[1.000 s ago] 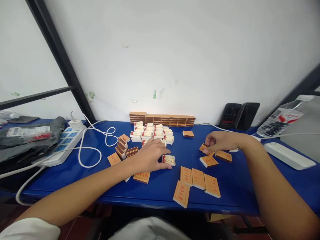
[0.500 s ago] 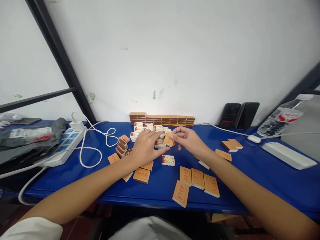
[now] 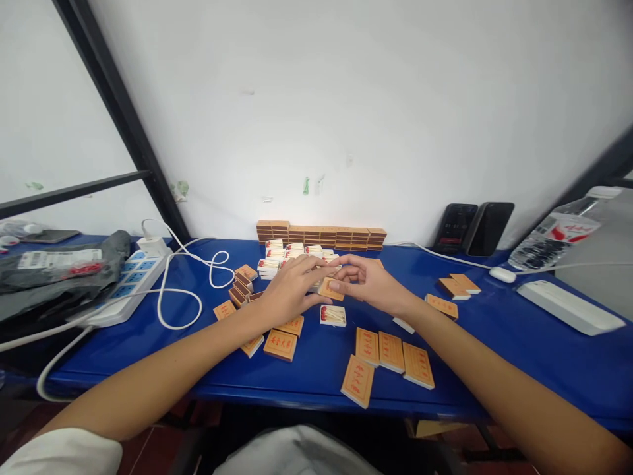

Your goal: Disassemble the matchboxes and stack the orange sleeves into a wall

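Note:
My right hand point(image 3: 368, 285) pinches an orange matchbox sleeve point(image 3: 330, 289) between thumb and fingers. Facing it, my left hand point(image 3: 295, 285) is closed around a white tray of matches, mostly hidden by its fingers. Sleeve and tray meet between the two hands; how far one is inside the other is hidden. Just below them, an open tray of red-tipped matches point(image 3: 333, 315) lies on the blue table. Behind my left hand stand stacks of filled match trays point(image 3: 274, 254).
A row of stacked matchboxes point(image 3: 321, 235) runs along the wall. Loose orange matchboxes point(image 3: 391, 351) lie near the front edge, others at left and right. A power strip point(image 3: 131, 280) with white cables is at left; two phones point(image 3: 455, 226) and a bottle point(image 3: 558, 227) are at right.
My right hand has moved slightly left and down with the matchbox sleeve, bringing it up against the tray at my left hand. The loose boxes lie as before.

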`<state>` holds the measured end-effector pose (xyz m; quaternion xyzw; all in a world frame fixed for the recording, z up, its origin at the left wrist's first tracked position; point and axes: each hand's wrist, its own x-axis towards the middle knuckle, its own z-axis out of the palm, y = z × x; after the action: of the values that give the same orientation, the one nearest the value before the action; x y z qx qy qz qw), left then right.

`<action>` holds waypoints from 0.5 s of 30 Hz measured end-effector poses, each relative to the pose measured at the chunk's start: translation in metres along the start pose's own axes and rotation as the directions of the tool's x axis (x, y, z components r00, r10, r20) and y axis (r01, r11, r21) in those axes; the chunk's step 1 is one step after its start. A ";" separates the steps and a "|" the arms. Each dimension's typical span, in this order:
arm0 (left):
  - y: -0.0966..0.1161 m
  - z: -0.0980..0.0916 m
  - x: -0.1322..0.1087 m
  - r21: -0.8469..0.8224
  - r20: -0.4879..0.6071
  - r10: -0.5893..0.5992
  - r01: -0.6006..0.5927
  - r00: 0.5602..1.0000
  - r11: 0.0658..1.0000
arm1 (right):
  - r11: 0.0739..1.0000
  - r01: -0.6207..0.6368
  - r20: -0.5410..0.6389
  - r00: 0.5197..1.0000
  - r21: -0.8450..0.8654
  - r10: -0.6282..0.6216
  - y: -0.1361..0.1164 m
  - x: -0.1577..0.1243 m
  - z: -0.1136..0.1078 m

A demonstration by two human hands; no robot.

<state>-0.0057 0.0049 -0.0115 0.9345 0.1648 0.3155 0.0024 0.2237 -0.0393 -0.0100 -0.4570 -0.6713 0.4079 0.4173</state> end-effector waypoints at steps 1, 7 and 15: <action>0.000 -0.001 0.000 -0.003 -0.007 -0.009 0.009 1.000 1.000 | 1.000 0.004 -0.010 1.000 -0.005 -0.004 0.000 0.000 0.000; 0.003 0.000 0.002 -0.042 -0.165 -0.102 0.097 0.981 0.994 | 0.996 -0.037 -0.098 0.994 0.083 0.045 0.000 0.000 0.001; -0.003 0.002 0.000 -0.049 -0.248 -0.162 0.155 0.955 0.987 | 0.972 -0.023 -0.159 0.985 0.233 0.061 0.007 0.003 0.006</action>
<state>-0.0055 0.0079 -0.0129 0.8707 0.2336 0.4324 0.0203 0.2192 -0.0361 -0.0184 -0.4519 -0.5728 0.4524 0.5128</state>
